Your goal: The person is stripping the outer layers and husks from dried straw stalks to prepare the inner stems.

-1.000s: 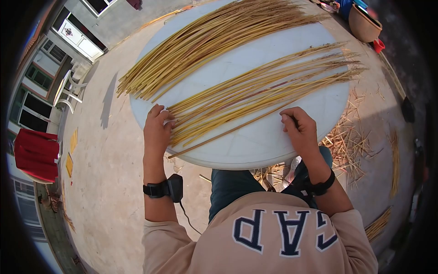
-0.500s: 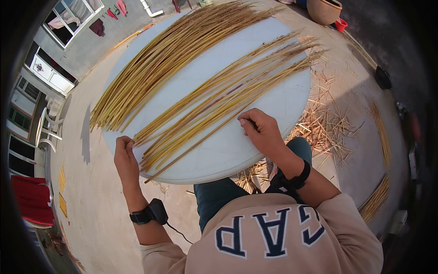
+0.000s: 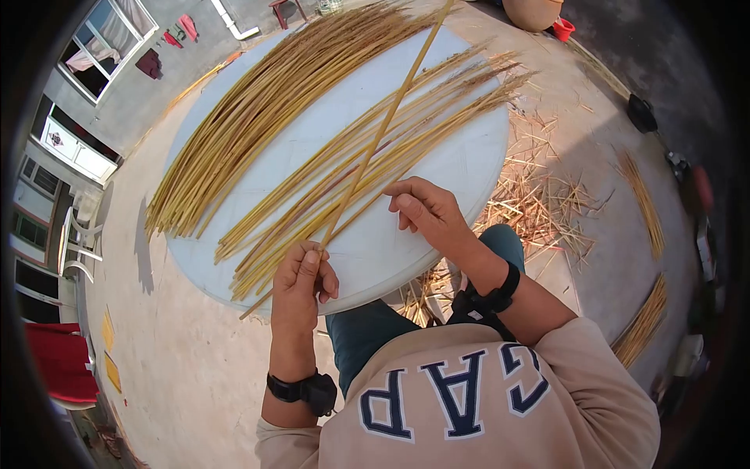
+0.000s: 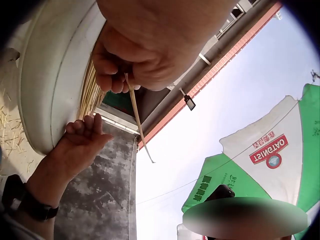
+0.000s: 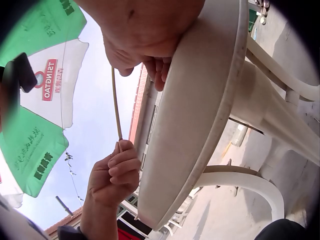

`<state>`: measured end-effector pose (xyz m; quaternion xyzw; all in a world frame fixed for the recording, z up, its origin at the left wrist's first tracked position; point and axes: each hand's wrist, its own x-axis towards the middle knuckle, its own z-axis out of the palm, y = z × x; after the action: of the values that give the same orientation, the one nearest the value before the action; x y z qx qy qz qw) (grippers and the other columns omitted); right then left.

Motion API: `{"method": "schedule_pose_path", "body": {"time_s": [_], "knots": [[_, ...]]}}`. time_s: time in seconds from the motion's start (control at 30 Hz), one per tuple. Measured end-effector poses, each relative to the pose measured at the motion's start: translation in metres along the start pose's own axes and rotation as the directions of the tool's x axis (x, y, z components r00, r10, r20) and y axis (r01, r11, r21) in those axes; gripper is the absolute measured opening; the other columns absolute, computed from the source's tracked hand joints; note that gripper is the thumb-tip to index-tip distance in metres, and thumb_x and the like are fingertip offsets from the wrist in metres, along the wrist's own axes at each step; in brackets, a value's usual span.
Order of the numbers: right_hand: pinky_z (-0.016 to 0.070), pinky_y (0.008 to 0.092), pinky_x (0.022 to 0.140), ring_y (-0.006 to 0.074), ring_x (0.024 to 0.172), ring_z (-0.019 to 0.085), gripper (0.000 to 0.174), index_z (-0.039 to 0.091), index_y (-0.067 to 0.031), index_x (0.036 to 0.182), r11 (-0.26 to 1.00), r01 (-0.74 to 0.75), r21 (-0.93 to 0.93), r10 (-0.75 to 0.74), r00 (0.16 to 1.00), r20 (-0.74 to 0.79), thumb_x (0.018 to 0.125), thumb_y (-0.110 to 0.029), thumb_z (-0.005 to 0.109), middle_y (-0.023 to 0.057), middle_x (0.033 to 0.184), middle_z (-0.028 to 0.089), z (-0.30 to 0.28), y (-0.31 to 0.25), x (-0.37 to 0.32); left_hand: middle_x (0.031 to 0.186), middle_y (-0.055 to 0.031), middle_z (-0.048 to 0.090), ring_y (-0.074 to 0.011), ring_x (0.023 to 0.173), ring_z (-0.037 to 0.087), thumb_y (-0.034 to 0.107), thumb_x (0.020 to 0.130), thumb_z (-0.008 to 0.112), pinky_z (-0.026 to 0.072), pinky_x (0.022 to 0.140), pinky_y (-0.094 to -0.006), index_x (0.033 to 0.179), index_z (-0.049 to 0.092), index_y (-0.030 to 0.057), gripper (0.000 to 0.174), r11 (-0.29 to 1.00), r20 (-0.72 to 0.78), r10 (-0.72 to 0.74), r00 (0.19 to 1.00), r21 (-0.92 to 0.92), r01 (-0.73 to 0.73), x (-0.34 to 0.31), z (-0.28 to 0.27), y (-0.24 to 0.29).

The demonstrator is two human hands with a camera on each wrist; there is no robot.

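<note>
In the head view my left hand [image 3: 301, 281] pinches the base of a long dry stalk [image 3: 383, 129] between thumb and fingers, at the table's near edge. The stalk slants up and away across a spread row of similar stalks [image 3: 437, 133] with feathery tips. My right hand [image 3: 433, 215] hovers at the right of the held stalk, fingers loosely bent and nothing in them. From the right wrist, the stalk runs from the left hand [image 5: 117, 170] up behind the right hand [image 5: 155, 35]. A thicker pile of stalks [image 3: 250, 117] lies farther back on the round white table [image 3: 469, 160].
Cut straw scraps [image 3: 539, 195] litter the ground at the table's right, with small stalk bundles [image 3: 642, 320] beyond. A white chair [image 3: 78, 242] stands at the left. A green and white umbrella [image 4: 275, 135] shows overhead in the left wrist view.
My left hand has moved from the ends of the spread row toward the right and nearer my body, and one stalk is now lifted in it. The right hand stays nearby, its fingers loosened.
</note>
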<state>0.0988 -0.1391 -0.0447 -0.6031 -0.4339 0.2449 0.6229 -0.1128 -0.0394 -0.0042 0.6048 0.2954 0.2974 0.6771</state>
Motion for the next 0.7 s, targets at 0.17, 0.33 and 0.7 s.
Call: {"method": "schedule_pose_path", "body": {"time_s": [0.17, 0.33, 0.7], "knots": [[0.0415, 0.018, 0.055, 0.0067, 0.064, 0.052, 0.028, 0.057, -0.0004, 0.103, 0.957, 0.032, 0.288, -0.065, 0.993, 0.104, 0.094, -0.024, 0.045, 0.0034, 0.082, 0.058, -0.007, 0.001, -0.005, 0.053, -0.0023, 0.048, -0.008, 0.044, 0.044, 0.026, 0.094, 0.043, 0.0285, 0.039, -0.0176, 0.086, 0.05, 0.0063, 0.022, 0.987, 0.218, -0.135, 0.967, -0.06, 0.151, 0.013, 0.054, -0.021], [0.0426, 0.0203, 0.06, 0.0081, 0.068, 0.052, 0.029, 0.058, -0.0018, 0.098, 0.936, 0.018, 0.351, -0.043, 0.997, 0.063, 0.095, -0.026, 0.042, 0.0045, 0.084, 0.059, -0.014, 0.001, -0.005, 0.055, -0.0019, 0.049, -0.0054, 0.046, 0.044, 0.026, 0.093, 0.044, 0.0288, 0.04, -0.0157, 0.091, 0.052, 0.0047, 0.023, 0.98, 0.294, -0.186, 0.937, -0.013, 0.199, 0.021, 0.078, -0.024], [0.0499, 0.0272, 0.075, 0.0122, 0.078, 0.058, 0.02, 0.054, -0.0032, 0.097, 0.811, -0.102, 0.577, 0.077, 0.995, 0.069, 0.093, -0.022, 0.047, 0.0052, 0.084, 0.059, -0.006, -0.036, -0.021, 0.061, -0.0015, 0.052, -0.0073, 0.052, 0.048, 0.012, 0.086, 0.054, 0.034, 0.044, -0.02, 0.087, 0.057, 0.0004, 0.012, 0.943, 0.286, 0.026, 0.958, 0.312, -0.119, 0.011, 0.073, -0.022]]}}
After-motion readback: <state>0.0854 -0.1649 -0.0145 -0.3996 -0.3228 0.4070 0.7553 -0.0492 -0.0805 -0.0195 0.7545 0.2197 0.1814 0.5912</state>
